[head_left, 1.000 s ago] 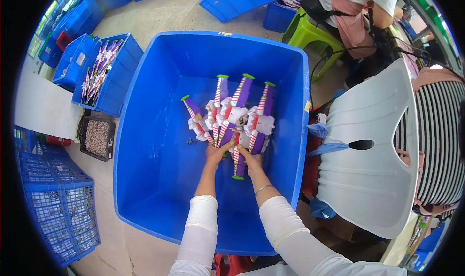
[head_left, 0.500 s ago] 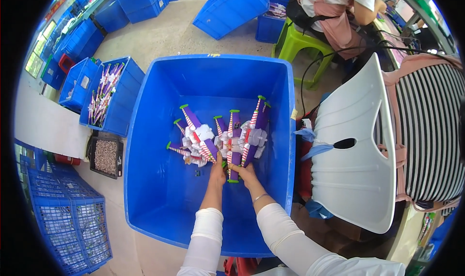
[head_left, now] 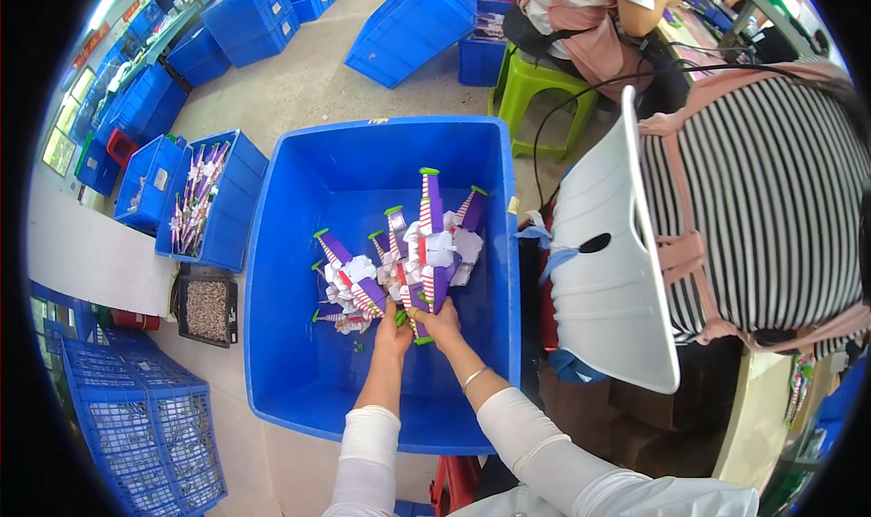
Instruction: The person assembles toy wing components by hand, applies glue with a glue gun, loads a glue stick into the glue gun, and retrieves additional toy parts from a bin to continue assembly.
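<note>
Both hands reach down into a large blue plastic bin (head_left: 299,354). A cluster of winged toy parts (head_left: 437,248), white-bodied with purple wings, red-and-white striped edges and green tips, lies in its middle. My left hand (head_left: 391,332) is closed at the near end of the left toys, around a wing tip. Close beside it, my right hand (head_left: 439,322) grips the near wing ends of the right-hand toys. The fingers are partly hidden by the wings, so how many pieces each hand has cannot be told. A small dark piece (head_left: 358,346) lies on the bin floor left of my left hand.
At the left stand a blue crate (head_left: 238,186) of similar toys, a black tray (head_left: 234,322) of small brown pieces and blue mesh crates (head_left: 150,426). A white chair back (head_left: 603,272) and a person in stripes (head_left: 753,209) are close right. A green stool (head_left: 535,86) stands farther off.
My view has shifted, so the bin sits farther left and the striped person looms larger. The right-hand toys have tilted and moved within the cluster, with both hands still at their near ends.
</note>
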Demonstrator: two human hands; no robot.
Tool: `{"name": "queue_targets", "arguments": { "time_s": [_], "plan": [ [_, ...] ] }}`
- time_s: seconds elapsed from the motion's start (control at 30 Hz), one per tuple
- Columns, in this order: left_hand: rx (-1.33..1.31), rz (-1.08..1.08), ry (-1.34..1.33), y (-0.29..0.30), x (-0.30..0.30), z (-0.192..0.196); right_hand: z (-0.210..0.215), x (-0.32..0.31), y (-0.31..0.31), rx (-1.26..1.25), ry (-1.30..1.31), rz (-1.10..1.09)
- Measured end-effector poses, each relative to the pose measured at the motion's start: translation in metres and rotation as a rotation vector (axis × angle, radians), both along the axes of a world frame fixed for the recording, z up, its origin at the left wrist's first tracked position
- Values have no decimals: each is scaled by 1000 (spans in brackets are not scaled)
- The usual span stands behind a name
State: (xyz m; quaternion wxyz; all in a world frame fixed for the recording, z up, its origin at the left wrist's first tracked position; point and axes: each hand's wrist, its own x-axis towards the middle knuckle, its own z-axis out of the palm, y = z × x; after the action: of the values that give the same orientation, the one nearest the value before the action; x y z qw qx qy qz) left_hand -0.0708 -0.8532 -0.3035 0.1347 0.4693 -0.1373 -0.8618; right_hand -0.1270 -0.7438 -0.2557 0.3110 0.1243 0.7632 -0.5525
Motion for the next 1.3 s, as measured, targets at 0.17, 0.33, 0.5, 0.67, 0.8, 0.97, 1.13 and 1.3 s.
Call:
{"name": "queue_targets", "arguments": {
  "time_s": [0.17, 0.33, 0.5, 0.67, 0.8, 0.97, 1.13, 1.3],
  "plan": [
    [-14, -50, 96, 10, 7, 38, 29, 12, 16, -5, 157, 42],
    [-43, -45, 86, 24, 24, 93, 77, 19, 30, 5, 305, 150],
    [-121, -40, 231, 22, 73, 144, 157, 46, 37, -67, 467, 273],
    [-268, -11, 351, 69, 119, 254, 243, 85, 78, -157, 632, 362],
    [-365, 27, 372, 122, 164, 302, 303, 129, 139, -172, 677, 347],
    [-329, -89, 271, 189, 243, 372, 332, 207, 202, -306, 727, 340],
    [-774, -545, 302, 256, 269, 377, 363, 262, 294, -237, 710, 178],
    [-332, -628, 553, 350, 278, 398, 370, 317, 390, -163, 729, -134]
  ]
}}
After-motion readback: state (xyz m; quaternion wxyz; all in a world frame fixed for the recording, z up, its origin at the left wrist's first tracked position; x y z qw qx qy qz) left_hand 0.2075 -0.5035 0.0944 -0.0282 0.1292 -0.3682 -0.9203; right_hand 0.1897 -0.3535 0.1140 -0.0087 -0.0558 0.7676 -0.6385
